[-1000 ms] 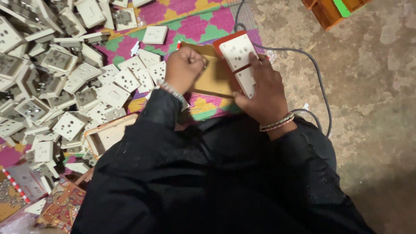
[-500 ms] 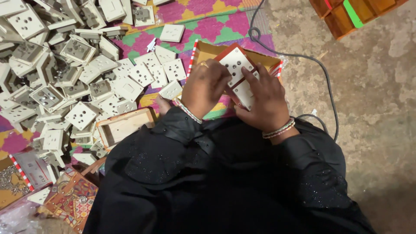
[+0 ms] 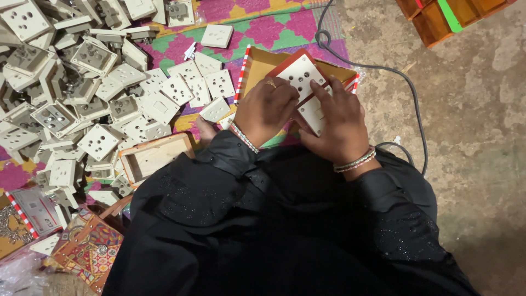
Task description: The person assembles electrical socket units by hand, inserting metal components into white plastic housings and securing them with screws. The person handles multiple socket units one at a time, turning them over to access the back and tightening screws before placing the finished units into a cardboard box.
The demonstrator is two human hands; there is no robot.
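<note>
Two hands meet over a red-edged panel (image 3: 307,90) that carries white socket and switch plates; the panel lies tilted across an open wooden box (image 3: 257,68) on the patterned mat (image 3: 263,27), just in front of the person's lap; the left hand (image 3: 266,109) curls over the panel's near-left edge, fingers bent and pressed down on it, a ring showing on one finger; the right hand (image 3: 337,120) lies flatter, its fingers spread across the lower white plate with the fingertips touching the face; neither grip is a true pinch, more a press from above. To the left sprawls a heap of loose white socket plates (image 3: 82,93), some face up, some showing their backs; a second, smaller wooden box (image 3: 150,159) sits near the left elbow; a dark cable (image 3: 408,93) loops over the bare floor (image 3: 476,137) close beside the right wrist. As a judgement: the panel sits askew on the box, so uneven pressure could make it slide or tip off the rim; a sleeve could drag nearby loose plates; the cable could snag the right wrist.
</note>
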